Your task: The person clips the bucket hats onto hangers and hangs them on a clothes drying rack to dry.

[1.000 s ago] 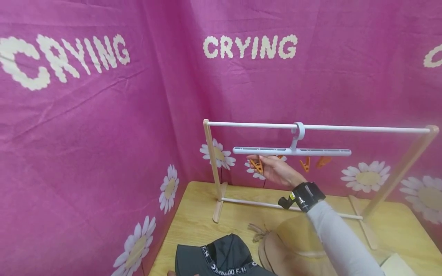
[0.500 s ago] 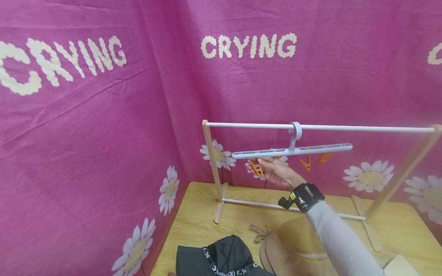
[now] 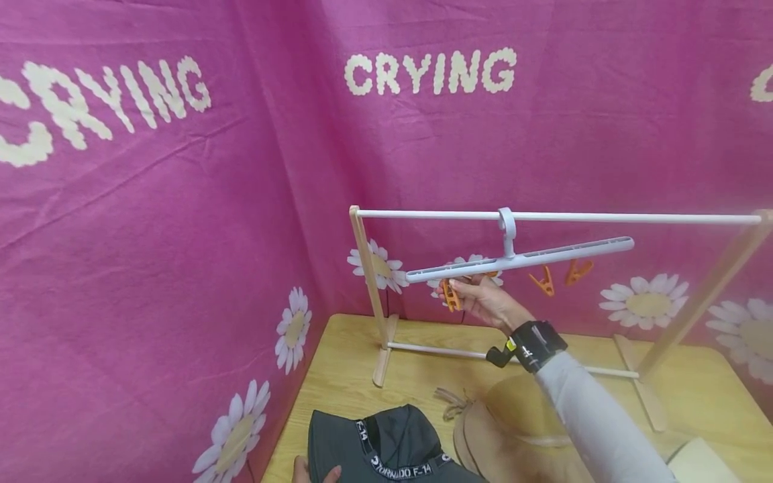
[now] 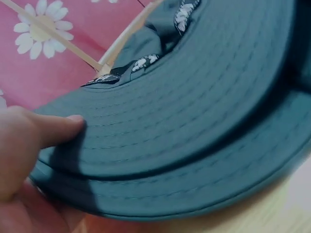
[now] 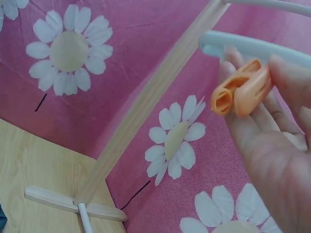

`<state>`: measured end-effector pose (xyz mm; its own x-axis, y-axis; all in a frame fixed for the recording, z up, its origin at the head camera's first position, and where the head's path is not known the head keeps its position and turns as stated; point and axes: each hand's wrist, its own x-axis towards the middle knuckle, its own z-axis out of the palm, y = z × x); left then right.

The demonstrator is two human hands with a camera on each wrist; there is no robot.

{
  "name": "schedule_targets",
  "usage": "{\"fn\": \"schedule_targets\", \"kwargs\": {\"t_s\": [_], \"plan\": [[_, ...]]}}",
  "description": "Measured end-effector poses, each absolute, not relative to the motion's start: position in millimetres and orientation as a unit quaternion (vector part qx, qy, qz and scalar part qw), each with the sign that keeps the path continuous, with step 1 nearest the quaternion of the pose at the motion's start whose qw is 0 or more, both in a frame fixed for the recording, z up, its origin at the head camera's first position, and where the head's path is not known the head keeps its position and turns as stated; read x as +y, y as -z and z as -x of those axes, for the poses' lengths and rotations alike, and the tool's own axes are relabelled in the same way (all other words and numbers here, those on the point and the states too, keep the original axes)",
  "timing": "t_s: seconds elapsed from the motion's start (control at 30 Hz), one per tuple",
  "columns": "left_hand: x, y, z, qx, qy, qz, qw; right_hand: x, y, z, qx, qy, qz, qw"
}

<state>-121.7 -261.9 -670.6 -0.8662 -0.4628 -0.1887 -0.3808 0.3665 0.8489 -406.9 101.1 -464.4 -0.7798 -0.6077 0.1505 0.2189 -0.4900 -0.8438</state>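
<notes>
A dark grey-green bucket hat [image 3: 392,436] with a lettered band inside is at the bottom of the head view. My left hand [image 4: 24,155] grips its brim, thumb on the near face and the other fingers beneath. Out over the rack, my right hand [image 3: 492,303] pinches an orange clip [image 5: 245,90] that hangs under the left end of the pale blue hanger [image 3: 568,251]. The hanger hooks over the white rail and tilts, left end lower. Two more orange clips [image 3: 543,282] dangle from its right half, and another is partly hidden behind my right hand.
The wooden-ended rack [image 3: 370,282] stands at the back of the wooden table [image 3: 338,365]. A tan hat [image 3: 483,436] lies on the table, partly under my right forearm. A cream item [image 3: 700,463] sits at lower right. Pink printed fabric [image 3: 423,154] hangs behind.
The hanger has gone from nearly level to tilted, its left end down and right end up. Its hook sits slightly further left. More of my left fingers shows at the grey-green hat's brim.
</notes>
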Motion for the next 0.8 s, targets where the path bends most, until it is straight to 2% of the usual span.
{"fn": "schedule_targets", "kwargs": {"t_s": [0.17,0.37,0.6,0.8], "plan": [[-259,649,125,-0.829,0.517,-0.199,0.082,96,465,402,0.431,0.85,0.212,0.217],[-251,626,130,-0.823,0.512,-0.221,0.105,90,465,397,0.419,0.872,0.174,0.186],[-250,609,129,-0.804,0.537,-0.227,0.118,82,464,395,0.394,0.884,0.165,0.189],[-248,594,126,-0.795,0.539,-0.226,0.162,76,460,394,0.382,0.891,0.156,0.19]]}}
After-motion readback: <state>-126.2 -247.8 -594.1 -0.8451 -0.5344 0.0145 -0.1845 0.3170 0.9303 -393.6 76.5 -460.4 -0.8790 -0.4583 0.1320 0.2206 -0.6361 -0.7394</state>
